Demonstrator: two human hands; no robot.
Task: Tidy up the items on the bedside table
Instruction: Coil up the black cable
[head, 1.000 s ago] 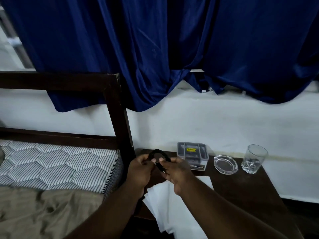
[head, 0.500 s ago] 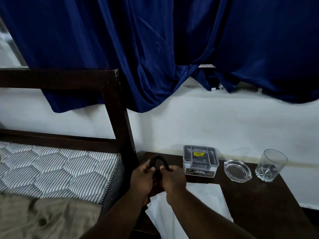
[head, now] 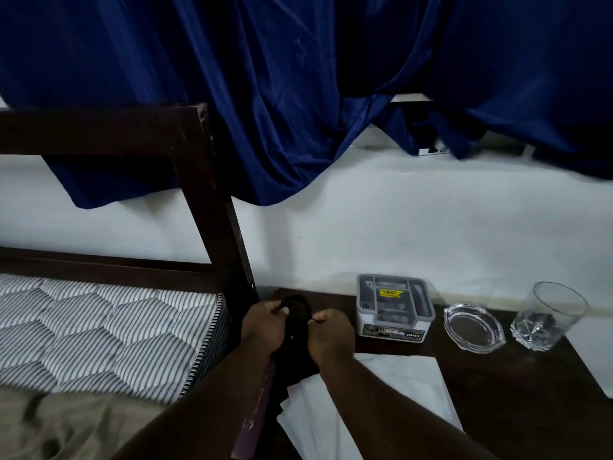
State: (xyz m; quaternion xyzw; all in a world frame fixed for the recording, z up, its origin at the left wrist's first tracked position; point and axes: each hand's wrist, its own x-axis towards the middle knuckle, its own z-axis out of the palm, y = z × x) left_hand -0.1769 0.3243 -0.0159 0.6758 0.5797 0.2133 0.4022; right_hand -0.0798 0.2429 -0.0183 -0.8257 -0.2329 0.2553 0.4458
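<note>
A black looped strap or cord [head: 298, 303] is held over the left rear corner of the dark wooden bedside table [head: 517, 390]. My left hand [head: 263, 327] pinches its left side and my right hand [head: 331, 335] pinches its right side; the part below my fingers is lost in shadow. To the right stand a grey compartment organiser box [head: 394, 308], a clear glass ashtray [head: 474, 328] and an upright clear drinking glass [head: 547, 318]. Several white paper sheets [head: 381, 396] lie fanned on the table under my right forearm.
A dark wooden bed frame post [head: 212, 207] stands directly left of the table, with a striped mattress [head: 106, 330] and a tan sheet [head: 66, 426] beyond. A blue curtain [head: 298, 78] hangs over the white wall behind.
Both hands stay on the black loop and have drawn slightly apart. The view has shifted, so the table items sit further right and lower.
</note>
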